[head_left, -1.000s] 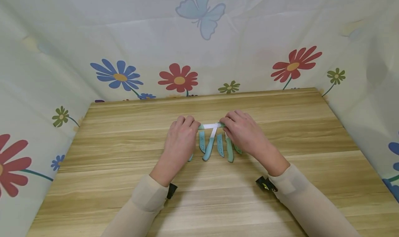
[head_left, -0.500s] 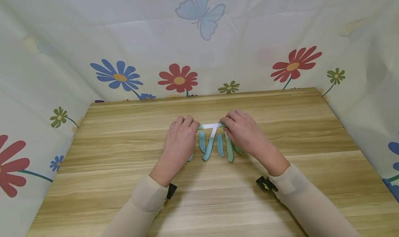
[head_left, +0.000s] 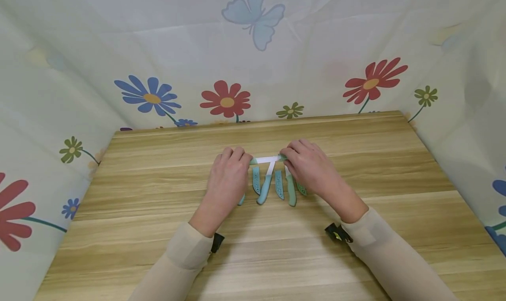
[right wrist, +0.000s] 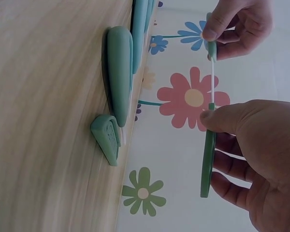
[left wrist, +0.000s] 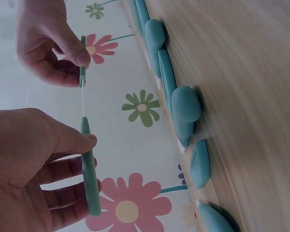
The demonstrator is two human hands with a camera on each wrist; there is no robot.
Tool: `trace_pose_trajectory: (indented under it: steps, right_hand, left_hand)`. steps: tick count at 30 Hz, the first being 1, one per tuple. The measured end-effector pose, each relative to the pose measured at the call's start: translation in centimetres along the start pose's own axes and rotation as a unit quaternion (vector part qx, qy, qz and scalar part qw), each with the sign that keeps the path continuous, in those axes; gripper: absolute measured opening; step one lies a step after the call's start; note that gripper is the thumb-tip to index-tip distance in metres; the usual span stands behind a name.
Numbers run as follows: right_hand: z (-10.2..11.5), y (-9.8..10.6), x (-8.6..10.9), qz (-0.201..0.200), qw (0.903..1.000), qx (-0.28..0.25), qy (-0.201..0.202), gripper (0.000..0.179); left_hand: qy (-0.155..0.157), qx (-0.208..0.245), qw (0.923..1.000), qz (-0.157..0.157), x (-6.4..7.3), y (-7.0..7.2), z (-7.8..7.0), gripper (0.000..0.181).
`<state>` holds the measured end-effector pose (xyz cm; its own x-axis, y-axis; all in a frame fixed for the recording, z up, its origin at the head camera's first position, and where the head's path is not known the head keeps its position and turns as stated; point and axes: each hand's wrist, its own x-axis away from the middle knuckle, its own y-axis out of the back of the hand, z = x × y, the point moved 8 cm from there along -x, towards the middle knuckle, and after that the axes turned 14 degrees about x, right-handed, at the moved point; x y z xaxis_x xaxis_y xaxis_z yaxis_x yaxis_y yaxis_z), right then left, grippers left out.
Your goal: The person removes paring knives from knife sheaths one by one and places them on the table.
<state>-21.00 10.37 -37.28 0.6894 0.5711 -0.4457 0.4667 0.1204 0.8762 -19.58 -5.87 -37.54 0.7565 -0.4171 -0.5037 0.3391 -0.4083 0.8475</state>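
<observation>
My left hand pinches the green handle of a small white-bladed knife, thumb on one side and fingers on the other. My right hand holds a green sheath in line with it. A stretch of white blade shows between handle and sheath; the tip end is hidden at the sheath. Both wrist views show the pair raised off the table. Below the hands lie a blue knife, a green knife, two blue sheaths and another green sheath.
A further blue handle peeks out beside the left hand, mostly covered by it. The wooden table ends at the back against a flower-printed curtain, which also hangs along both sides.
The hands stand very slightly farther apart, with a touch more white blade showing between handle and sheath. The knives and sheaths on the table have not moved.
</observation>
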Motion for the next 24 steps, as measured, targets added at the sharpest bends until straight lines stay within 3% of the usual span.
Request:
trace_pose_trajectory:
  steps: [13, 24]
  right_hand:
    - [-0.3, 0.0, -0.1, 0.006, 1.0000, -0.001, -0.006, 0.025]
    - [-0.8, -0.4, 0.0, 0.024, 0.9988, -0.034, -0.027, 0.026]
  left_hand:
    - [0.019, 0.011, 0.9997, -0.007, -0.1, 0.4, 0.7, 0.016]
    - [0.042, 0.024, 0.9988, -0.013, -0.2, 0.6, 1.3, 0.014]
